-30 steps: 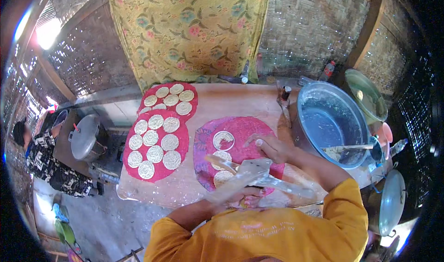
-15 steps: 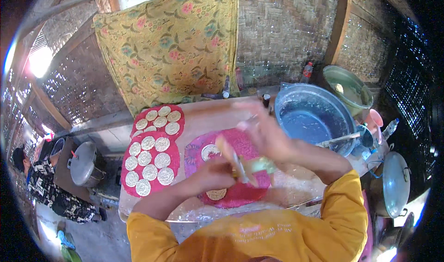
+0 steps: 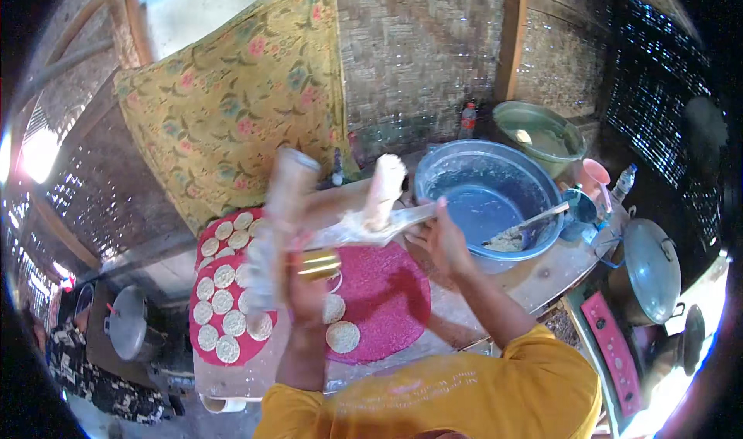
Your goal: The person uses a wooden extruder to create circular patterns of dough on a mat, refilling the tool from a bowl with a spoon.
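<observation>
My left hand (image 3: 306, 293), smeared by motion, is closed on an upright wooden piece (image 3: 292, 187) with a gold-coloured metal cylinder (image 3: 319, 262) on it. My right hand (image 3: 443, 241) grips the end of a whitened flat wooden bar (image 3: 348, 234), from which a stubby peg (image 3: 385, 191) coated in pale paste stands up. These pieces look like parts of a hand press. Below lies a round magenta mat (image 3: 391, 300) with a pale lacy dough disc (image 3: 342, 337), another above it, and a white ring (image 3: 335, 282) partly behind the cylinder.
On the left, red mats (image 3: 251, 350) carry several dough discs (image 3: 222, 300). A big blue basin (image 3: 495, 195) holds paste and a spatula (image 3: 534, 218). Beyond are a green tub (image 3: 542, 141), a pink jug (image 3: 594, 177) and a lidded pot (image 3: 652, 272). A person (image 3: 85, 373) is at far left.
My hands have moved apart, the left up and leftward. The wooden parts, held close together before, now show the paste-coated peg upright. The view has shifted, and more of the magenta mat shows.
</observation>
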The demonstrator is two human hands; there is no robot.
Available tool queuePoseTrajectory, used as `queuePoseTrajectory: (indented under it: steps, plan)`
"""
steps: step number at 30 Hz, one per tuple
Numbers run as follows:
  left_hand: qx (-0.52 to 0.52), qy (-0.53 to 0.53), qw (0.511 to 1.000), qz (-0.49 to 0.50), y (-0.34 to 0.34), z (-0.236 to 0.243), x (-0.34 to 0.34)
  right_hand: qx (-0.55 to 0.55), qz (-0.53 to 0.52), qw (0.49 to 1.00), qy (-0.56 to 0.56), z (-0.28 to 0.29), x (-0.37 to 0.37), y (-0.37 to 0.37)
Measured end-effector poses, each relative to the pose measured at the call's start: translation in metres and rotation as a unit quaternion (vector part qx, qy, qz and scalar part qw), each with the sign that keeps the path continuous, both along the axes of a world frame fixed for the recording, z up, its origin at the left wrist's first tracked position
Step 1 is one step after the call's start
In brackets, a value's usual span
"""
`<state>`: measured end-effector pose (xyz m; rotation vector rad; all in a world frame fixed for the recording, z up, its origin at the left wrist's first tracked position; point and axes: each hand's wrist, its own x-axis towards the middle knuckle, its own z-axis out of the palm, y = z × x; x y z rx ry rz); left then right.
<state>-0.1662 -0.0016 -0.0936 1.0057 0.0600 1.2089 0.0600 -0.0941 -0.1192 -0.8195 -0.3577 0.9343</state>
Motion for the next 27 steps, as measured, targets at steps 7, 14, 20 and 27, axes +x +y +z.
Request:
queuePoseTrajectory:
  steps: [7,14,20,27]
  plan:
    - [0.072,0.110,0.991,0.019,0.040,-0.010,-0.014,-0.573,-0.023,0.171,-0.801,-0.048,0.216,-0.116]
    - [0.380,0.436,0.806,0.129,0.016,-0.072,0.018,-0.634,0.096,0.219,-0.735,0.031,0.200,-0.148]
    - [0.200,0.383,0.895,0.110,0.037,-0.098,0.038,-0.549,0.086,0.248,-0.793,0.106,0.175,-0.185]
    - [0.329,0.272,0.872,0.240,0.044,0.053,0.032,-0.344,-0.026,0.613,-0.711,0.151,0.116,-0.194]
